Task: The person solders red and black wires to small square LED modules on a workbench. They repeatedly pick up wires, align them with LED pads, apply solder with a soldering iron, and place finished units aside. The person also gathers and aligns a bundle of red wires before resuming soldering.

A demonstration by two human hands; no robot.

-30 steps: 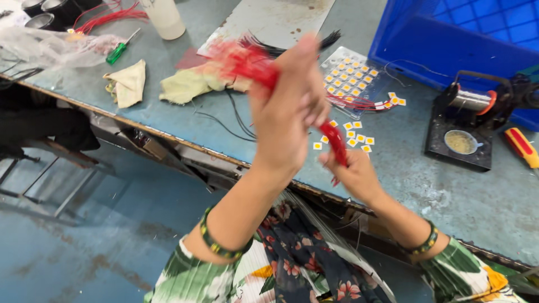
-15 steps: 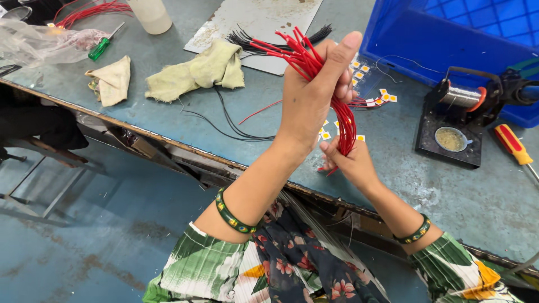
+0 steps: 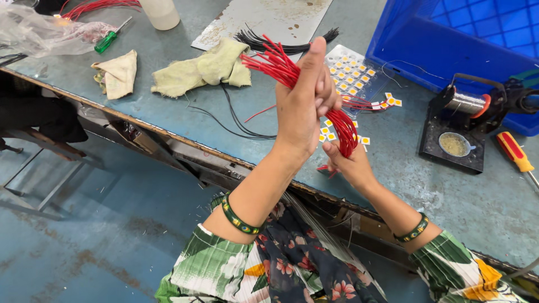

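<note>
So the view drops a bit compared with a second ago and the whole desk shows now. The bundle of red wires that was a blur back then reads sharp here, held up in the air over the desk's front edge, not resting on anything. My read: the bundle is gathered and steady now rather than being swung about.

Left hand is clenched round the upper part of the bundle, thumb straight up, loose wire ends fanning out to the upper left. Right hand sits lower and grips the bottom end where the wires bend downward.

Counts, as far as I can make out:
- one red bundle in the hands, way too many strands to count
- one more heap of red wires at the far left corner
- one bunch of black wires on a grey plate
- two rags: a yellowish cloth and a smaller folded cloth
- two screwdrivers, a green one and a red-and-yellow one
- one solder stand, one blue crate
- little yellow square chips on a sheet, plus a few loose ones. Too many to count.
</note>
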